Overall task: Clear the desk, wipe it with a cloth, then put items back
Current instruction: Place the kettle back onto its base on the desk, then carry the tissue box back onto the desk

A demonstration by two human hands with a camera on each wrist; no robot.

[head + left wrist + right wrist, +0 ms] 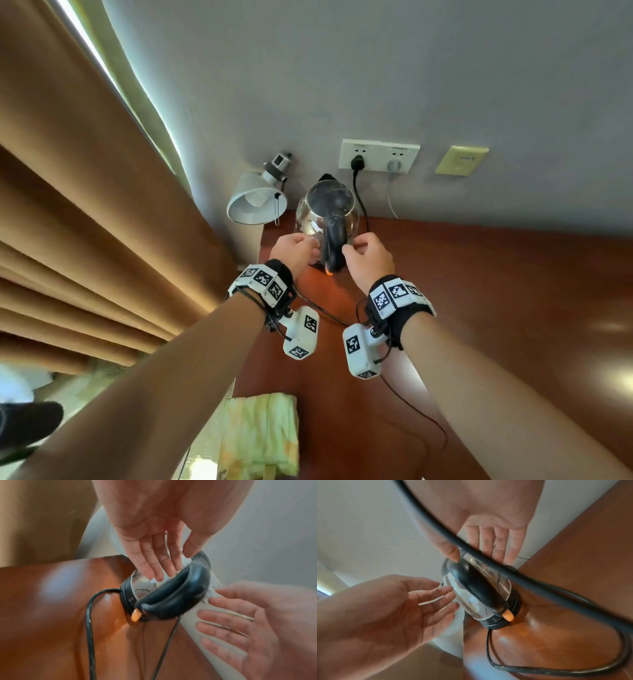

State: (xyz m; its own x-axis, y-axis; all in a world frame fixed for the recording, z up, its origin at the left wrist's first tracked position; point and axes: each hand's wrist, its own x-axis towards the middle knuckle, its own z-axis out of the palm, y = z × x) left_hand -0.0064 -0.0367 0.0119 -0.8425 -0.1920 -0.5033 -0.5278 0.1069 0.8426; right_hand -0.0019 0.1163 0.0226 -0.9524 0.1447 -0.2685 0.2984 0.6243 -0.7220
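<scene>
On the brown table (479,308) stands a glass kettle (325,212) on its black base; left hand (294,251) and right hand (370,258) flank it, fingers relaxed, gripping nothing; contents unclear.

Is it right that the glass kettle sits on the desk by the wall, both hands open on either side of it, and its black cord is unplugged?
Not quite. The head view shows the black cord plugged into the wall socket. The rest holds: glass kettle on the desk, left hand and right hand open beside it.
</scene>
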